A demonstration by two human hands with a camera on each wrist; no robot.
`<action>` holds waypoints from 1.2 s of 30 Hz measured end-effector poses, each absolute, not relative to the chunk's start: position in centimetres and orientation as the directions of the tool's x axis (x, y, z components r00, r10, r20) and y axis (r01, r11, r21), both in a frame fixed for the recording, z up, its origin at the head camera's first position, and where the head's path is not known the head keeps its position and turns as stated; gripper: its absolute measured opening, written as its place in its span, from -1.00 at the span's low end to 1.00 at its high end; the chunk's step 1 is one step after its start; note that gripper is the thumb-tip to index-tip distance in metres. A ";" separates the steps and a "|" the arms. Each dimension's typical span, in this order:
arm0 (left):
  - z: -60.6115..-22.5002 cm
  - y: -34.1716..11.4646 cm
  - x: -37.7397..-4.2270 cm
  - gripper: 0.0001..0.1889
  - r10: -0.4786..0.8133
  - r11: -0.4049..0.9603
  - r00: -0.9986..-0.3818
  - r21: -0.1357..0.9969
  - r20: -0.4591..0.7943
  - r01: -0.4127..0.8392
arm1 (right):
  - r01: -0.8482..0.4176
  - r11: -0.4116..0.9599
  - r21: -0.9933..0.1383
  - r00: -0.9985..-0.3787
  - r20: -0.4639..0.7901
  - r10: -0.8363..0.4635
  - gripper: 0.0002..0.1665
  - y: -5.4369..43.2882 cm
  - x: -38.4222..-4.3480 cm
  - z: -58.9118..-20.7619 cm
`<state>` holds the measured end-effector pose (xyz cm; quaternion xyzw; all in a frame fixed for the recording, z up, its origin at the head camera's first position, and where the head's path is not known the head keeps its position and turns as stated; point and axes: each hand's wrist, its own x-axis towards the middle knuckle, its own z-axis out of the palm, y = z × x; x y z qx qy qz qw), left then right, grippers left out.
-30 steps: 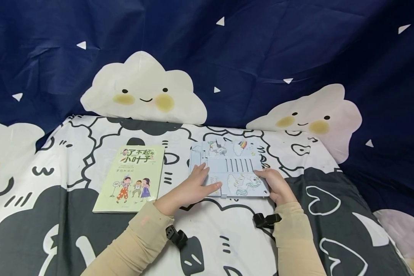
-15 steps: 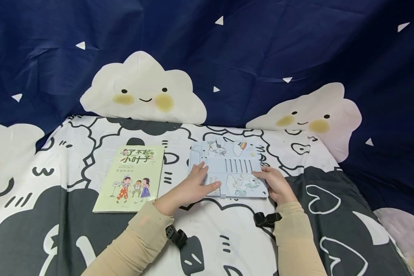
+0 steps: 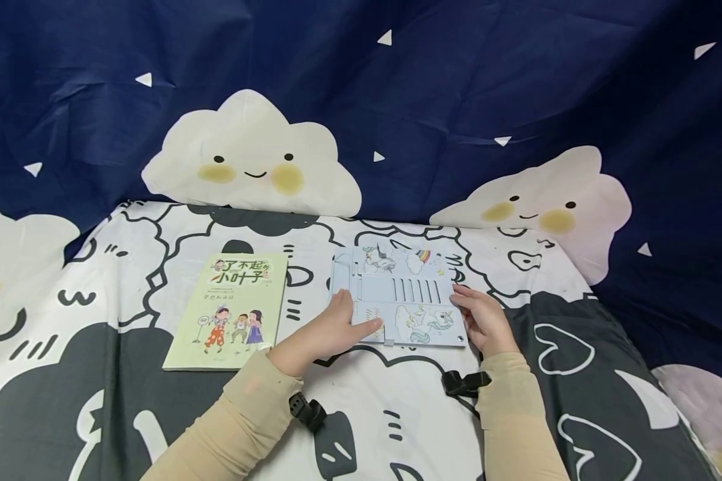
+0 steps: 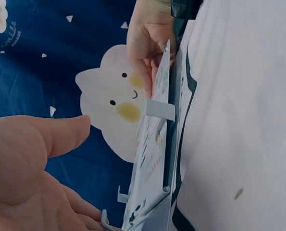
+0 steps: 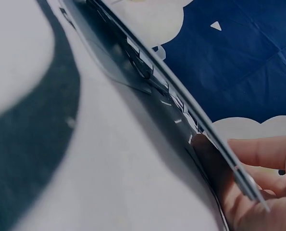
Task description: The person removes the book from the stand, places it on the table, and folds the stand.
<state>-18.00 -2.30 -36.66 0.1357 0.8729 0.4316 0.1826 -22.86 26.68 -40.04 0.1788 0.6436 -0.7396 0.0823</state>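
A light blue folding book stand (image 3: 373,288) with unicorn and rainbow prints lies on the bedding, its slotted panel lifted a little at the right side. My right hand (image 3: 487,324) holds that right edge; in the right wrist view the panel (image 5: 181,96) runs between its fingers. My left hand (image 3: 331,327) rests at the stand's left edge, thumb stretched over the lower corner. In the left wrist view that thumb (image 4: 68,134) stands apart from the stand, and the other fingers reach its small page clips (image 4: 105,219). A green children's book (image 3: 228,310) lies closed to the left.
The bedding (image 3: 409,427) is black and white with cartoon outlines. Behind it hangs a dark blue cloth (image 3: 421,87) with white cloud faces (image 3: 253,157). Black straps with cameras (image 3: 307,411) sit on both wrists.
My right fingertips have slid off the panel's face to its right edge, slightly upward. My left fingers have drawn back a little toward the stand's left edge. The green book has not moved.
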 end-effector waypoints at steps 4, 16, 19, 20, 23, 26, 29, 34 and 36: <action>-36.8 -2.4 -18.1 -0.04 0.402 0.608 -0.889 0.790 -0.219 0.080 | 0.343 -0.183 -0.921 -0.927 -0.363 0.089 -0.29 26.8 -22.8 -40.0; -37.3 -2.6 -18.6 -0.08 0.429 0.630 -0.882 0.763 -0.192 0.140 | 0.354 -0.069 -0.933 -0.924 -0.360 0.130 -0.28 26.6 -22.8 -40.3; -37.4 -2.6 -18.7 -0.11 0.434 0.647 -0.881 0.745 -0.189 0.159 | 0.357 -0.055 -0.933 -0.922 -0.361 0.137 -0.29 26.5 -22.8 -40.4; -37.5 -2.5 -18.7 -0.12 0.436 0.653 -0.880 0.739 -0.189 0.165 | 0.358 -0.055 -0.932 -0.922 -0.362 0.137 -0.29 26.5 -22.9 -40.4; -37.4 -2.4 -18.6 -0.19 0.462 0.671 -0.864 0.716 -0.202 0.192 | 0.364 -0.048 -0.930 -0.920 -0.367 0.141 -0.28 26.6 -22.9 -40.4; -37.4 -2.1 -18.3 -0.24 0.513 0.694 -0.832 0.671 -0.210 0.259 | 0.367 -0.043 -0.929 -0.919 -0.369 0.142 -0.29 26.7 -22.8 -40.5; -37.5 -1.9 -18.0 -0.22 0.550 0.699 -0.808 0.645 -0.212 0.307 | 0.363 -0.039 -0.931 -0.920 -0.365 0.140 -0.29 26.7 -22.8 -40.5; -37.8 -2.0 -18.0 -0.12 0.549 0.702 -0.802 0.651 -0.235 0.290 | 0.350 -0.037 -0.936 -0.927 -0.352 0.131 -0.30 26.6 -22.7 -40.4; -37.8 -2.1 -18.0 -0.13 0.559 0.704 -0.794 0.643 -0.239 0.302 | 0.348 -0.030 -0.937 -0.928 -0.349 0.132 -0.30 26.5 -22.7 -40.4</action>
